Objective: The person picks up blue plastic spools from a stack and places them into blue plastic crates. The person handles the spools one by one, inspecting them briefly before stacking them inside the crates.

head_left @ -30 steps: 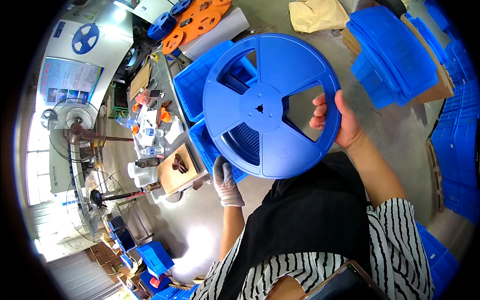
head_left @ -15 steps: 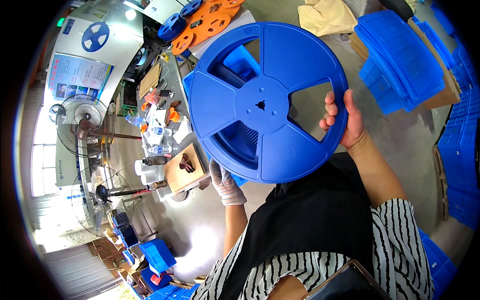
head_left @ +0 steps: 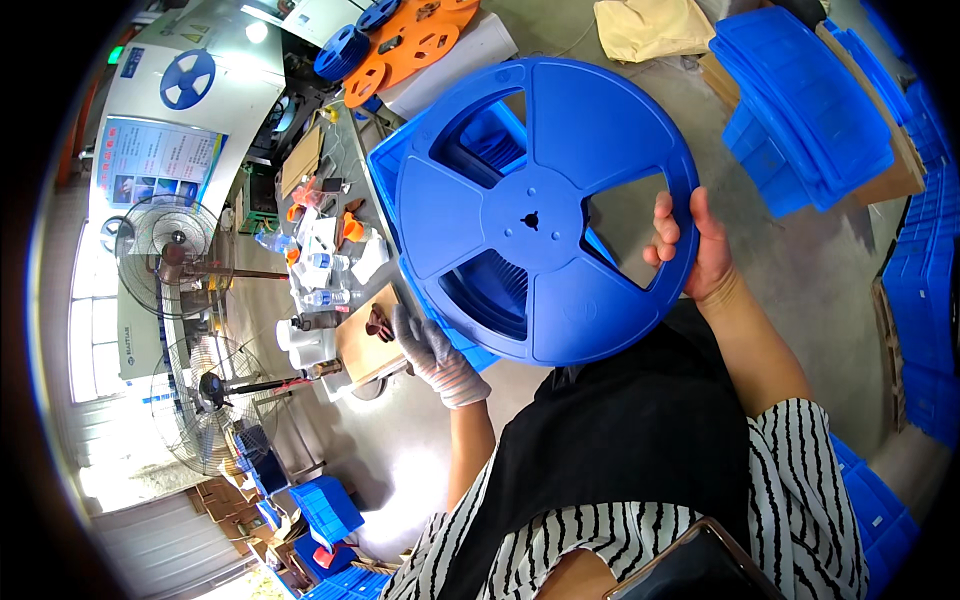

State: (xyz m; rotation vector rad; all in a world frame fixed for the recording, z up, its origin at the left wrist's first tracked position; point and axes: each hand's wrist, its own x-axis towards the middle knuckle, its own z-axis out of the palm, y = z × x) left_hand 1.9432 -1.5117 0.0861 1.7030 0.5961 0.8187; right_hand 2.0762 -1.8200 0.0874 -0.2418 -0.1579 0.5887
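A large blue plastic reel (head_left: 600, 120) faces me, its round hub in the middle and several wedge-shaped openings around it. My bare right hand (head_left: 703, 240) is shut on its right rim, with fingers through an opening and the thumb outside. At the lower left of the reel, my left hand (head_left: 437, 360) wears a grey striped glove. Its fingers are stretched out and hold nothing; they look apart from the rim. Behind the reel, partly hidden, stands a blue crate (head_left: 385, 165). More ribbed blue pieces show through the reel's openings.
On the left, a cluttered workbench (head_left: 352, 190) carries bottles and a wooden board (head_left: 372, 345) with a dark brown object. Two fans (head_left: 178, 240) stand beyond it. Orange reel discs (head_left: 425, 45) lie at the back. Stacked blue bins (head_left: 800, 100) stand at the right.
My left hand has come out from the reel's lower left edge, and its gloved fingers now show. The reel has shifted slightly right, still in my right hand.
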